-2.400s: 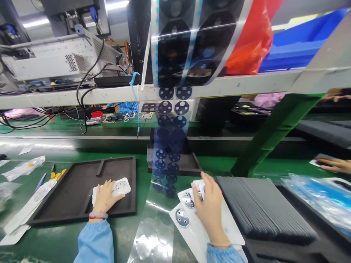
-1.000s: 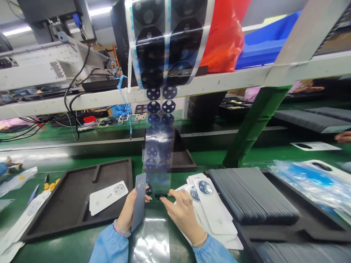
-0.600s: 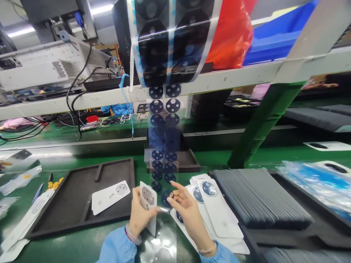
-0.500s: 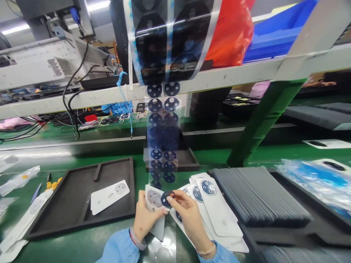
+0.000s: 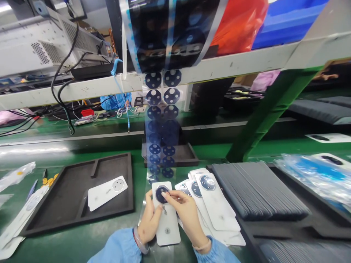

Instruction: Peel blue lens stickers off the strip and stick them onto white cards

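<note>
In the middle, my left hand (image 5: 148, 221) grips a white phone back cover (image 5: 170, 232) by its left edge, thumb on its face. The cover stands nearly straight, its round camera area toward the top. My right hand (image 5: 188, 212) pinches a dark round sticker (image 5: 159, 195) with holes over that camera area; its fingertips hide part of the sticker. Whether the sticker is stuck down flat, I cannot tell. Behind the cover hangs a clear strip (image 5: 162, 96) bearing two columns of similar dark stickers. Beside my right hand lies a fanned pile of white covers (image 5: 219, 215) with dark camera circles.
At left, a black tray (image 5: 65, 193) carries white covers (image 5: 106, 193). Further left lie more covers (image 5: 22, 215) and plastic bags (image 5: 18, 173). A row of grey sheets (image 5: 260, 193) stands at right near clear-and-blue plastic (image 5: 315, 171). A green post (image 5: 271, 113) and white shelf beam (image 5: 241, 65) rise ahead.
The cover has turned to face me more squarely. My right hand has brought the sticker from beside the cover onto its camera area. The camera view has shifted slightly.
</note>
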`<state>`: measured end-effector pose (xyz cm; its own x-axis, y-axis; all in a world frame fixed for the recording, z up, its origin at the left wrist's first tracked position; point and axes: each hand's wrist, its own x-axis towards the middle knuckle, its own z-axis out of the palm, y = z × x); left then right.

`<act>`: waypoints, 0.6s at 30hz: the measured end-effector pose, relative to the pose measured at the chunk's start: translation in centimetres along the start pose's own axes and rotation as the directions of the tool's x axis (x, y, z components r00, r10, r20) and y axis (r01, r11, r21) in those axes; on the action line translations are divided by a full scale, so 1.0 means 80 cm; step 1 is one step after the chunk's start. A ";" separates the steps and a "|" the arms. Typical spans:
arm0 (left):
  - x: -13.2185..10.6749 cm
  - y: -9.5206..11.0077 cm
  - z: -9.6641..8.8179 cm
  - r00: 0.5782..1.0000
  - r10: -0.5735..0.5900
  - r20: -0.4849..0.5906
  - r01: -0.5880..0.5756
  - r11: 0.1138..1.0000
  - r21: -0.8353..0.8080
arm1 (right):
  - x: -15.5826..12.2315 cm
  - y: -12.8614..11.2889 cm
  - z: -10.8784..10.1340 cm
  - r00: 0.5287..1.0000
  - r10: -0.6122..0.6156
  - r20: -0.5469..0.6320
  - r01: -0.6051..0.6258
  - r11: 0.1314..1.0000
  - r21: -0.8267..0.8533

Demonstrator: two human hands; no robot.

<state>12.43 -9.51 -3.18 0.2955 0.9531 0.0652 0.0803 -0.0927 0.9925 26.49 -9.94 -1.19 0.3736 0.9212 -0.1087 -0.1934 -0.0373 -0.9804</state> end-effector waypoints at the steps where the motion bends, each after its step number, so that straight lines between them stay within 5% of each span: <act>1: 0.000 0.000 0.000 1.000 0.002 0.002 -0.002 1.000 0.004 | 0.000 -0.001 0.000 1.000 0.001 0.000 -0.001 1.000 0.002; 18: -0.005 0.001 0.002 1.000 -0.018 0.025 0.018 1.000 0.024 | -0.005 0.009 0.001 0.998 -0.033 -0.053 0.030 0.999 -0.043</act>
<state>12.46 -9.90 -3.16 0.3174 0.9473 0.0446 0.1079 -0.0828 0.9907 26.13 -10.33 -1.85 0.4268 0.9003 -0.0852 -0.1426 -0.0260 -0.9894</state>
